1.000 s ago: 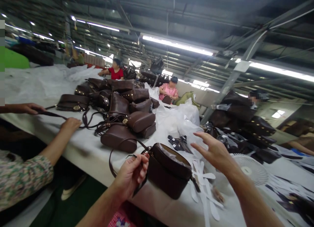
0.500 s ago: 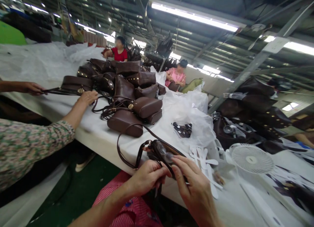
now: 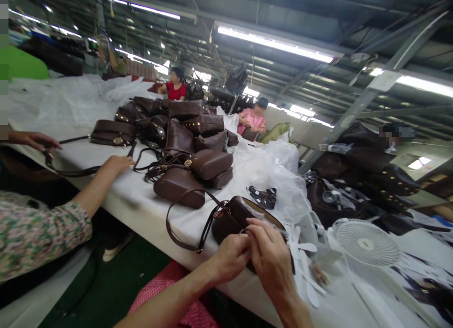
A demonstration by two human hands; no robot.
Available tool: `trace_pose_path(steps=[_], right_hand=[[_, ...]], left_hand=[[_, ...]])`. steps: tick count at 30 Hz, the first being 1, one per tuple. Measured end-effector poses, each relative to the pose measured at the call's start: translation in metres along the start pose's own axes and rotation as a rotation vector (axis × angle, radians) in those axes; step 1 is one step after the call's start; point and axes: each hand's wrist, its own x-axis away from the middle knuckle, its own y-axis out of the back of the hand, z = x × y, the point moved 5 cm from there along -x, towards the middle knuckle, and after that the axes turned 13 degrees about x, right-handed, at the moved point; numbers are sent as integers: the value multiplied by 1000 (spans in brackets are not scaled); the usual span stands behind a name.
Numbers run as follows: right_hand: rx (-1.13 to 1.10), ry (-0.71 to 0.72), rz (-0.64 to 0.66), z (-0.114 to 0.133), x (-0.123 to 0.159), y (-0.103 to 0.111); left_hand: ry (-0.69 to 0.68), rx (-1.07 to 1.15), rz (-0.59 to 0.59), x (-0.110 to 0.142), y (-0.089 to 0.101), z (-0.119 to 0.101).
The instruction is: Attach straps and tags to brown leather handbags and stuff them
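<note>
A dark brown handbag (image 3: 226, 219) lies on its side at the table's near edge, its zipped opening turned up and to the right. My left hand (image 3: 231, 256) is closed at the bag's near side, its fingertips pressed together against it. Right beside it, my right hand (image 3: 271, 252) curls over the bag's rim, fingers bent and touching the left fingertips. What exactly the fingertips pinch is hidden. From the bag's left end a thin strap (image 3: 169, 224) loops out over the white table cover.
Several brown bags (image 3: 180, 181) are piled beyond. At left, a co-worker's hands (image 3: 116, 165) are near another brown bag (image 3: 113, 132) and its strap. Clear plastic wrap (image 3: 283, 163), white plastic strips (image 3: 300, 252) and a white fan (image 3: 368, 243) are at right. Two people work farther back.
My hands have turned the handbag so more of its dark side shows, and both moved slightly right. The co-worker's hands at left moved down and apart from their bag, whose strap now sags.
</note>
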Motion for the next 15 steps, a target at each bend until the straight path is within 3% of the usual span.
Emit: trace_pose_path(steps=[4, 7, 10, 15], right_hand=[[-500, -322, 199, 0, 7, -10], [-654, -440, 342, -3, 0, -15], [-491, -319, 411, -1, -20, -13], [-248, -22, 492, 18, -46, -13]], left_hand=[[4, 85, -71, 11, 24, -6], [151, 179, -120, 23, 48, 10], [315, 394, -131, 28, 59, 45], [533, 343, -319, 34, 68, 100]])
